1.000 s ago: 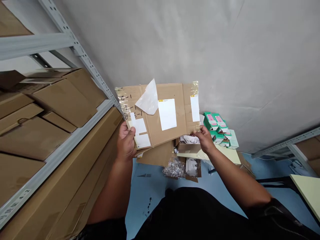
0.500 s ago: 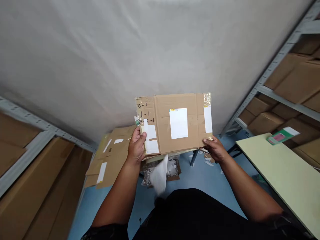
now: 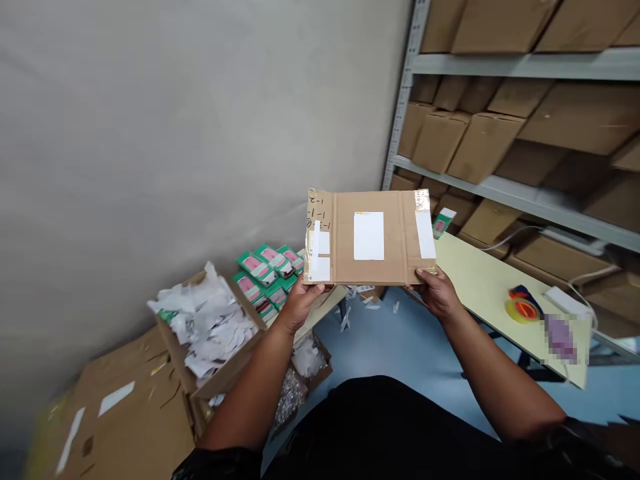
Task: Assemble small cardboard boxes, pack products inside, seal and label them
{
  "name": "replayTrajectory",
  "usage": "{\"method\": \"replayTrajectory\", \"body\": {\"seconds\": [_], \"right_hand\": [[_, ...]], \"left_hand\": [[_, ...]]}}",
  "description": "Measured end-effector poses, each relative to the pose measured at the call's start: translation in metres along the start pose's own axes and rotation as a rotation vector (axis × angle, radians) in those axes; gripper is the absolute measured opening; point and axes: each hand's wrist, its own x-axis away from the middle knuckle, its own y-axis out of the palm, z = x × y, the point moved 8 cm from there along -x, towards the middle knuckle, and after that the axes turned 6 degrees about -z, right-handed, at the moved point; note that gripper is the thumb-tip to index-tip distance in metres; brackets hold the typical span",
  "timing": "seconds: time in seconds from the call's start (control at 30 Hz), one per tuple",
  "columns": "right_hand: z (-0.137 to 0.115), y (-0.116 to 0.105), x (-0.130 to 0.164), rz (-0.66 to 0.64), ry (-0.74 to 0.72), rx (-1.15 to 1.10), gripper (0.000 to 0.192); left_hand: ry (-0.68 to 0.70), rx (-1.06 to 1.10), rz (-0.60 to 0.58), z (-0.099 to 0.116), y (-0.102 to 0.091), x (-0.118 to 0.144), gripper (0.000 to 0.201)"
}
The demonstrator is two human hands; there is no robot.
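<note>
**Fingers pinch a flattened carton by its bottom corners**

Fingers of the left hand (image 3: 299, 301) clamp the lower left corner of the flat cardboard piece (image 3: 370, 238), and those of the right hand (image 3: 438, 293) grip its lower right corner, thumb on top. From the head camera, the one view there is, the cardboard hangs in the air at chest height, held level in front of the grey wall (image 3: 175, 133), above the blue floor (image 3: 400, 340). I'd judge this as carrying and looking it over; any setting down would call for a steady two-handed hold. I count one centre white label (image 3: 369, 235), one tape roll (image 3: 521, 308) on the pale table (image 3: 480, 280), one box of paper scraps (image 3: 207, 330), and a heap of green packets (image 3: 267, 270) too jumbled to number
</note>
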Motion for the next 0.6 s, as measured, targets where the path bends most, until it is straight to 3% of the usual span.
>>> {"method": "replayTrajectory", "body": {"seconds": [0.17,0.3,0.4,0.6], "right_hand": [[-0.011,-0.04,0.034,0.214,-0.086,0.018,0.05],[-0.017,-0.088,0.064,0.359,-0.087,-0.004,0.052],[-0.023,-0.132,0.082,0.457,-0.058,-0.016,0.049],[-0.038,-0.231,0.084,0.53,-0.005,-0.016,0.055]], "left_hand": [[0.015,0.002,-0.065,-0.028,0.039,-0.04,0.072],[-0.178,0.031,-0.114,-0.076,0.076,-0.063,0.069],[-0.32,0.028,-0.216,-0.113,0.115,-0.08,0.069],[-0.381,-0.007,-0.309,-0.163,0.211,-0.129,0.067]]}}
